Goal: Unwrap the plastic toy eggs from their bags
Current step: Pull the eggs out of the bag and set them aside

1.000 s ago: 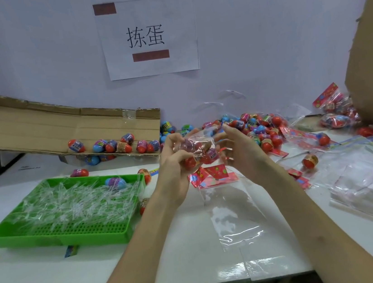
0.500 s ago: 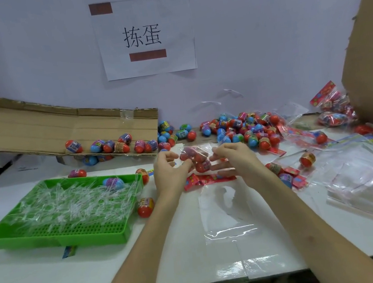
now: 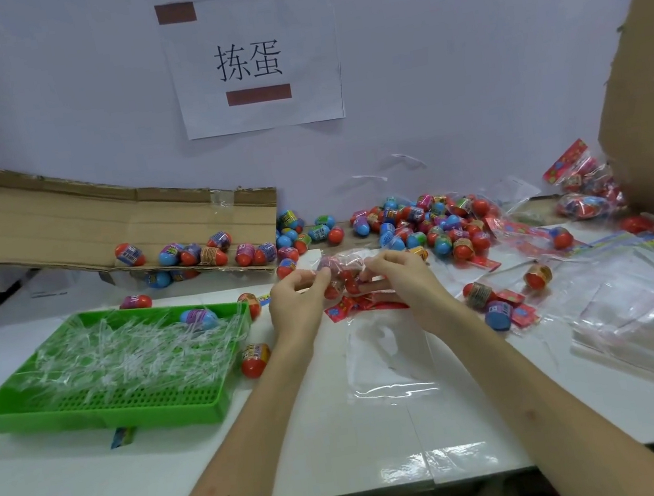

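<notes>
Egg bag: clear plastic with several red eggs inside, held just above the table at frame centre, between both hands.
Left hand: thumb and fingers curled, pinching the bag's left end.
Right hand: fingers curled, pinching the bag's right end.
Red header cards: flat on the table under the bag, partly hidden by the right hand.
Empty clear bag: flat on the table just below the hands, between the forearms.
Loose eggs: red and blue pile behind the hands, centre-right, near the wall.
Cardboard flap: upper left, tilted, with a row of eggs along its lower edge.
Green tray: left of the hands, full of clear plastic strips. One blue-purple egg lies on top near the far right corner.
Stray egg: red, just beside the tray's right wall.
Sealed bags: upper right, next to the cardboard box.
Clear bag heap: right side, on the table.
Paper sign: on the wall, top centre, two characters.
Table: white.
</notes>
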The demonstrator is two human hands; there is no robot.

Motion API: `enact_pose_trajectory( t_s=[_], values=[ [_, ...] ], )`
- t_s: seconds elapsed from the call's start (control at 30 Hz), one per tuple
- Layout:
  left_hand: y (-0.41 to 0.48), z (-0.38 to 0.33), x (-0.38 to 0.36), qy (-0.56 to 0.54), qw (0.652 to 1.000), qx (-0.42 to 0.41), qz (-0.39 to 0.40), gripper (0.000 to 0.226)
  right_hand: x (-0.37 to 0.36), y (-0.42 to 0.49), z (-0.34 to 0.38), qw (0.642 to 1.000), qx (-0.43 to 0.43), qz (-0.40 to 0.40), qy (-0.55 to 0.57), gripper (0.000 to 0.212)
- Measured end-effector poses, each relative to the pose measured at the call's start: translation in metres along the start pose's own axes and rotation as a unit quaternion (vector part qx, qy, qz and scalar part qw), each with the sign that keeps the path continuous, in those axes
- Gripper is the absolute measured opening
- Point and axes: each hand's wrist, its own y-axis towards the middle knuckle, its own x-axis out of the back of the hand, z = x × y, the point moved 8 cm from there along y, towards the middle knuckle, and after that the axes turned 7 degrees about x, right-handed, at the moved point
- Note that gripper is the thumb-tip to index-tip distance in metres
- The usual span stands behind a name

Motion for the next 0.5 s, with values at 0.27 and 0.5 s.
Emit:
enact_pose_trajectory(
  t_s=[0.27, 0.5],
  values=[
    [0.008, 0.004, 0.01, 0.03, 0.999, -0.014, -0.023, 0.011, 0.008, 0.013, -0.01, 0.997, 0.029, -0.006, -0.077, 0.017],
    [0.008, -0.001, 0.006, 0.092, 0.994, -0.057, -0.027, 0.013, 0.014, 0.018, -0.008, 0.989, 0.061, -0.034, -0.131, 0.017]
  ],
)
